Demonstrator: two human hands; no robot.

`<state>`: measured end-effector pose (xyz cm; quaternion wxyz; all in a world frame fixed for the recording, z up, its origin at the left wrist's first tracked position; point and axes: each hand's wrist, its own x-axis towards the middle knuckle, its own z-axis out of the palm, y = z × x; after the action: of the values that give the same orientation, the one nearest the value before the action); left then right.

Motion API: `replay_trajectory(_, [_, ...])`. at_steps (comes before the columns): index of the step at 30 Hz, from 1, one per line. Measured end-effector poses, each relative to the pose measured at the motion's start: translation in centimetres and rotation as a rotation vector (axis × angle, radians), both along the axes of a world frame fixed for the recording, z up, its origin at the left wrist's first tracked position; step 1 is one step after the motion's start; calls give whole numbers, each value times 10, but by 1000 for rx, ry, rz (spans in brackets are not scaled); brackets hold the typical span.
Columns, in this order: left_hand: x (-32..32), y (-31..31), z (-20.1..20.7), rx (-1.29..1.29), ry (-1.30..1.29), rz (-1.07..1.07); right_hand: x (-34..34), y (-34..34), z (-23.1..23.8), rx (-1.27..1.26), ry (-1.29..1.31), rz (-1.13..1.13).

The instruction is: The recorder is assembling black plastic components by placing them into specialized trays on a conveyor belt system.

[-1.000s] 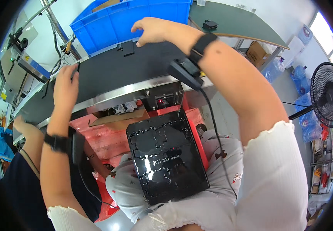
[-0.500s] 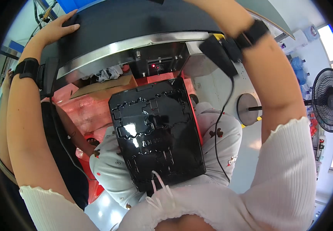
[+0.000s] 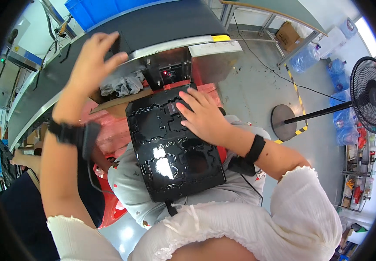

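Observation:
On my lap rests a glossy black moulded plastic tray (image 3: 188,150) with raised outlines and recesses. My right hand (image 3: 203,115) is over its upper right part, palm down with fingers stretched; whether the fingertips touch it I cannot tell. My left hand (image 3: 93,63) is raised at the near edge of a black conveyor belt (image 3: 170,21), thumb and fingers apart. A dark shape beside its fingertips is too unclear to name. Each wrist wears a black strap with a dark box and a cable.
A blue crate (image 3: 96,13) stands beyond the belt. Below the belt are red wrapped packs (image 3: 109,130) and grey crumpled plastic (image 3: 125,85). A standing fan (image 3: 370,95) and large water bottles (image 3: 305,58) are at right. Another person's arm (image 3: 27,161) shows at left.
My right hand has come down from the belt to the tray. My left hand has moved right and nearer, off the belt surface. The view has shifted, showing more floor at right.

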<state>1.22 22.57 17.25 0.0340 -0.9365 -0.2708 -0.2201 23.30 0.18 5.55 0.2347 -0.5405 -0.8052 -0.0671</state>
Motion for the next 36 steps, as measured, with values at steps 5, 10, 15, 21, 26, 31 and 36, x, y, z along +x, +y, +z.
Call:
replay_trajectory(5, [9, -116, -40, -98, 43, -146, -3, -33, -33, -2, -71, -83])
replay_trajectory(10, [-17, -151, -102, -186, 202, -33, -25, -21, -1, -240, -289, -95])
replay_trajectory(15, [-21, -163, -121, -197, 355, 6, 3, 34, 82, -934, -149, 112])
replay_trajectory(21, [-24, -166, -122, -232, 335, 36, 19, 112, 187, -485, -207, 126])
replay_trajectory(26, [-26, -169, -108, -403, 321, 53, 22, 215, 201, -277, -74, 33])
replay_trajectory(31, [-20, -127, -53, -117, 102, 76, 26, 307, 146, -102, -94, -152])
replay_trajectory(36, [-50, 30, -24, 319, -80, 267, 8, 339, 128, -390, -148, -240])
